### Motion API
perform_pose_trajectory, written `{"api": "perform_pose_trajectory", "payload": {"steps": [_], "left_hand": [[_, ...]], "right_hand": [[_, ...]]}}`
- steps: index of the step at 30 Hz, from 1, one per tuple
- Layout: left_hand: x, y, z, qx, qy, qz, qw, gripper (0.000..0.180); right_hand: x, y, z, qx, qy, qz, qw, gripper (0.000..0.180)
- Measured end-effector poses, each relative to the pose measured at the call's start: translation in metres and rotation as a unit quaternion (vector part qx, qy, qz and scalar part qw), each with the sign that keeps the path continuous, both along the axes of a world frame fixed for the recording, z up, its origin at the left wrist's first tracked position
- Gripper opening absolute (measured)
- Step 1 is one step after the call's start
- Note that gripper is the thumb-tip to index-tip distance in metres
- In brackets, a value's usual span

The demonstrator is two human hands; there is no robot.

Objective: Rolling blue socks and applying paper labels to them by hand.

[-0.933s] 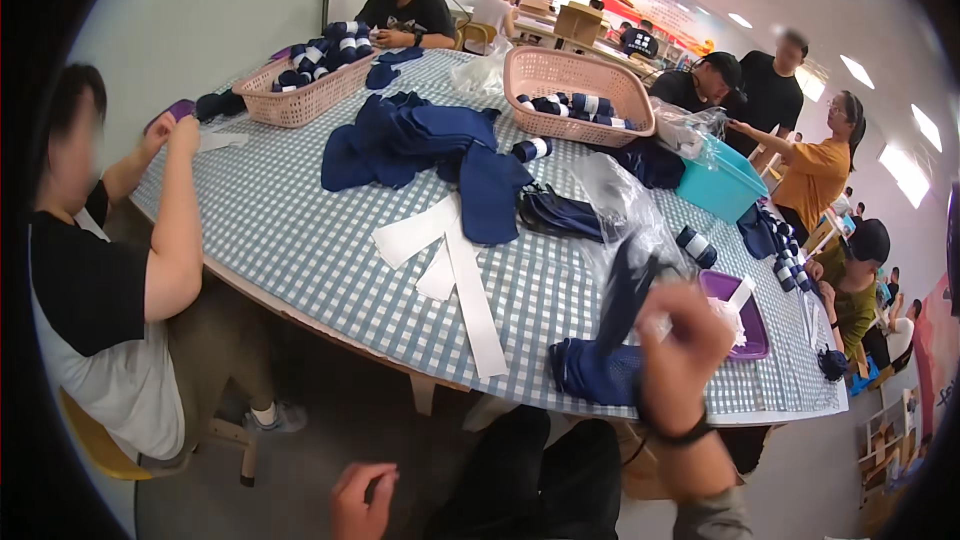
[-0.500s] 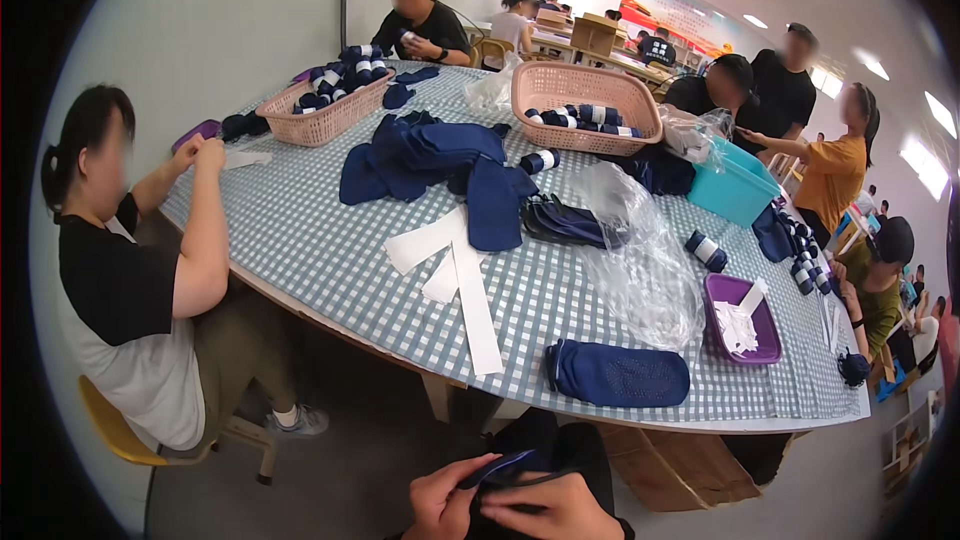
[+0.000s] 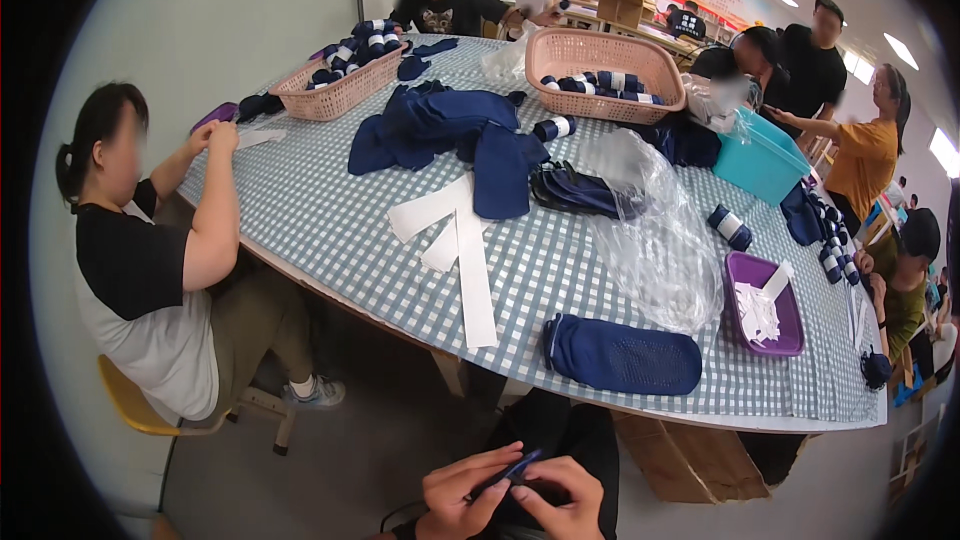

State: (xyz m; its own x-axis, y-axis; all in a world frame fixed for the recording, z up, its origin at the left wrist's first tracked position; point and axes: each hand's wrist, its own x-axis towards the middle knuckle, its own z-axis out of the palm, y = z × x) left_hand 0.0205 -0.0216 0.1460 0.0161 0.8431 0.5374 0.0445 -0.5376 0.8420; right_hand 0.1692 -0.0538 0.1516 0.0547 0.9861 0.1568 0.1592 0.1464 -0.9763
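Observation:
Over my lap, below the table's near edge, my left hand (image 3: 468, 488) is closed on a dark navy sock (image 3: 516, 469) that looks folded narrow. My right hand (image 3: 562, 498) pinches the same sock from the other side with thumb and fingers. Part of the sock is hidden behind my fingers. Nearest to my hands on the table lies a flat stack of navy socks (image 3: 625, 355) with a dotted sole facing up. Beyond it are long white paper strips (image 3: 476, 285) and a crumpled clear plastic bag (image 3: 660, 275).
A purple basket (image 3: 797, 325) holds small white paper pieces. Farther back are a navy sock pile (image 3: 430, 130), pink baskets (image 3: 660, 62) (image 3: 340, 95) of banded sock rolls and a teal bin (image 3: 760, 165). A co-worker (image 3: 150, 270) sits at left; others sit or stand around the checked tablecloth (image 3: 350, 230).
My fingers have shifted on the sock, and it shows as a narrower fold between both hands. The view has swung slightly left. The person at the back has stretched an arm sideways.

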Motion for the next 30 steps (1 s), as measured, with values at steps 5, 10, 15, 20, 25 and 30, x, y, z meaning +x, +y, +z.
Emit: {"api": "perform_pose_trajectory", "payload": {"steps": [5, 10, 15, 20, 25, 30], "left_hand": [[0.012, -0.001, 0.002, 0.017, 0.012, 0.001, 1.0, 0.031], [0.035, -0.007, 0.003, -0.164, -0.014, 0.037, 0.986, 0.036], [0.041, 0.017, -0.026, -0.235, -0.116, 0.03, 0.965, 0.036], [0.053, 0.034, -0.024, -0.361, -0.305, -0.055, 0.879, 0.042], [0.052, 0.044, -0.044, -0.415, -0.272, -0.081, 0.864, 0.04], [0.041, 0.056, -0.043, -0.438, -0.34, -0.045, 0.831, 0.035]], "right_hand": [[0.004, -0.001, -0.003, 0.164, -0.057, 0.012, 0.985, 0.017], [0.006, -0.004, -0.025, -0.031, 0.211, 0.021, 0.977, 0.007], [0.009, 0.004, -0.028, 0.02, 0.08, 0.036, 0.996, 0.012], [0.043, -0.008, -0.064, -0.157, 0.229, 0.189, 0.942, 0.02], [0.05, -0.039, -0.062, -0.155, 0.15, 0.125, 0.968, 0.021], [0.059, -0.048, -0.084, -0.164, 0.339, -0.072, 0.924, 0.018]]}}
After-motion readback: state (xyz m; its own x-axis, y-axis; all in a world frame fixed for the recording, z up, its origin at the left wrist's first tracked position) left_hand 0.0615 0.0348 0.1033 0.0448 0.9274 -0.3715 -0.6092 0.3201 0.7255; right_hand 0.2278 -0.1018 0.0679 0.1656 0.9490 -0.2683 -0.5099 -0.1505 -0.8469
